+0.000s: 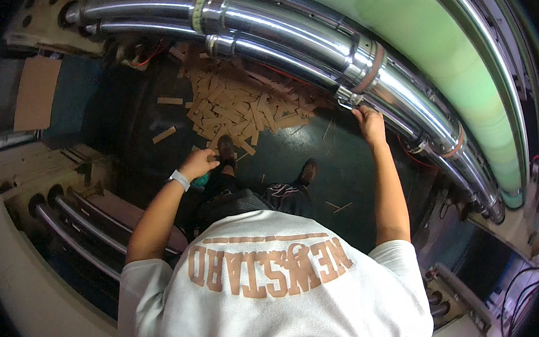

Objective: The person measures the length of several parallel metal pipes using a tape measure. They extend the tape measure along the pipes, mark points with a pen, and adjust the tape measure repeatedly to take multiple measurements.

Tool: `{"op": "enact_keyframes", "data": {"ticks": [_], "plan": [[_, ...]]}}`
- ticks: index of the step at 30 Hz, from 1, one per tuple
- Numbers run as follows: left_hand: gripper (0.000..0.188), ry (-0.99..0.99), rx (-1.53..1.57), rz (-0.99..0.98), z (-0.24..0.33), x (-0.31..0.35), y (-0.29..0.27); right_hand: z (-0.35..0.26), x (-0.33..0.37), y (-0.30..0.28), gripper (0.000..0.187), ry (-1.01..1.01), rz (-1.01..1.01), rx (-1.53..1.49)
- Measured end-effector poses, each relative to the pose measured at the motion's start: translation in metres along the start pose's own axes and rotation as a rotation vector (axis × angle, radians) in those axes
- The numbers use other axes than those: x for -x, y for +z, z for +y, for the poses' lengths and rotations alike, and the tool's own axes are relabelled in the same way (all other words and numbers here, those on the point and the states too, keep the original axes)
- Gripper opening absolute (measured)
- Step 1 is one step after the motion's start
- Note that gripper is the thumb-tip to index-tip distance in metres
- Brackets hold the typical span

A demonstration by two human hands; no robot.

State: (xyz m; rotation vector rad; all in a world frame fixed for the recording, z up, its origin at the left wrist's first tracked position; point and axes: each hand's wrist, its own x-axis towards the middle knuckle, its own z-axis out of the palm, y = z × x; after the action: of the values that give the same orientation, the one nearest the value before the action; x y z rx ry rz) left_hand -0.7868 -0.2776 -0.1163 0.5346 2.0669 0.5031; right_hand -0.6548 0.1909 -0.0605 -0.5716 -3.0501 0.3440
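Observation:
My right hand (370, 124) is closed on the end of a thin, shiny metal rod (346, 105), which meets a clamp collar on the lower steel shaft (279, 53). Whether the rod is a loose tool or part of the collar, I cannot tell. Above it, a brownish ring (372, 68) circles the thicker chrome shaft (284, 28). My left hand (198, 164), with a light-banded watch (180, 180) on its wrist, is held low in front of me, fingers pinched together. What they hold, if anything, is too small to make out. Just below that hand shows a teal item (200, 180).
A large pale green roller (457, 65) curves along the upper right. Many cardboard strips (233, 108) lie heaped on the dark floor beyond my shoes. To my left are machine rods (75, 231) and a cardboard sheet (37, 93). Black cables (520, 294) hang at the lower right.

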Motion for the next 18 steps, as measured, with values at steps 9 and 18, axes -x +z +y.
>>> {"op": "enact_keyframes", "data": {"ticks": [9, 18], "plan": [[0.095, 0.352, 0.129, -0.214, 0.176, -0.041, -0.010, -0.055, 0.046, 0.016, 0.032, 0.348, -0.325, -0.876], [0.115, 0.654, 0.041, -0.412, 0.275, -0.055, 0.030, -0.092, 0.100, -0.013, 0.022, 0.301, -0.423, -1.515]]}}
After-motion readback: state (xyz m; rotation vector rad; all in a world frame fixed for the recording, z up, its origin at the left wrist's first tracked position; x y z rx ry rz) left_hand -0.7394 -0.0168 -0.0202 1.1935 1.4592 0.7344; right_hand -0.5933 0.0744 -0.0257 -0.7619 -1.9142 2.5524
